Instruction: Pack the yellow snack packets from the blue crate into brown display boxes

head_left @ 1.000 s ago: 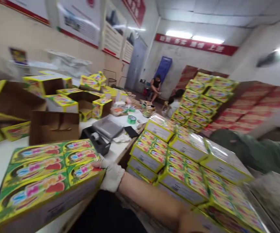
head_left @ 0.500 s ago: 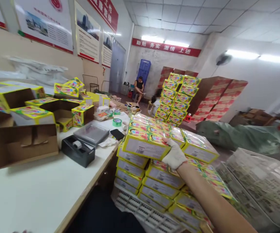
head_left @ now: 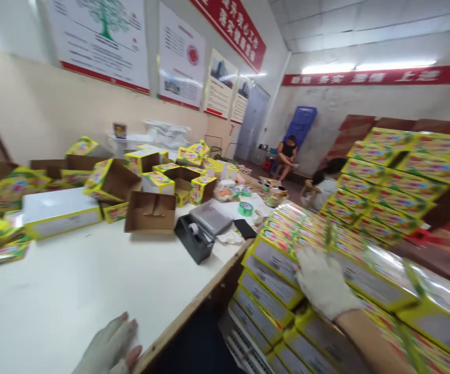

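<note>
My left hand [head_left: 108, 345], in a pale glove with bare fingertips, rests open on the white table [head_left: 92, 280] near its front edge. My right hand [head_left: 324, 283], gloved too, lies over the front edge of the top layer of stacked yellow boxes [head_left: 274, 257]. Its fingers touch the box there, stretched out and slightly blurred. These boxes have colourful printed tops and white sides, and stand in several layers beside the table. On the table, a closed box [head_left: 63, 208] lies white side up, nearest to my left hand.
A black tape dispenser [head_left: 194, 239], a grey plastic case [head_left: 211, 218], a dark phone [head_left: 244, 228] and green tape [head_left: 245, 209] lie along the table. Open empty boxes [head_left: 150, 213] crowd its back. Taller box stacks [head_left: 388, 182] stand at right. Two people are farther off.
The view has swung left. The box that my right hand gripped now sits level on the stack, with the hand laid against it. My left hand has come into view on the table.
</note>
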A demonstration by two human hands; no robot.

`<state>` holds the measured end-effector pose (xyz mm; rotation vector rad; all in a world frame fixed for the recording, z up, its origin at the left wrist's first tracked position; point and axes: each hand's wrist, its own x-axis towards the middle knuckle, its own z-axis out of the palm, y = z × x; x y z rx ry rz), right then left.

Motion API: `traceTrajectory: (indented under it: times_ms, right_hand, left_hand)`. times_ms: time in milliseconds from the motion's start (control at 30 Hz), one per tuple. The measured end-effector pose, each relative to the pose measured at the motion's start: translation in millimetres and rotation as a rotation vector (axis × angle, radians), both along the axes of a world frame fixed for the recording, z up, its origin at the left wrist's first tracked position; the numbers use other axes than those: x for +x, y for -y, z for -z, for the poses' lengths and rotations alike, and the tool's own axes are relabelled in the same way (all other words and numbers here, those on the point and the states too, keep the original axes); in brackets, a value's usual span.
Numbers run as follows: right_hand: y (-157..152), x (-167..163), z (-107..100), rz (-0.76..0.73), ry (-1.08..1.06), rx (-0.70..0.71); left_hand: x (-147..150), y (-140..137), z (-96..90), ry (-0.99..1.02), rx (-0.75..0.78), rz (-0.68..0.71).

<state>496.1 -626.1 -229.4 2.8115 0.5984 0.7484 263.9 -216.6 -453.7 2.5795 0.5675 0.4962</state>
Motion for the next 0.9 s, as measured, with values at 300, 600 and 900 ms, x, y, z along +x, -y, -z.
traceTrajectory:
  times_ms: [300,600,900]
  right_hand:
    - [-225,36,37,-0.763,-0.264,0.164]
    - [-419,30,79,-0.761,-0.548,-0.208]
    - [-413,0,59,-1.139,-0.924,-0.294]
  left_hand:
    - [-3,12,-23.4,0.07,-0.174,-0.045]
    - [-5,10,2.1,0.383,-0.399,-0.181]
    - [-25,10,-16.9,0.611,-0.605,-0.465]
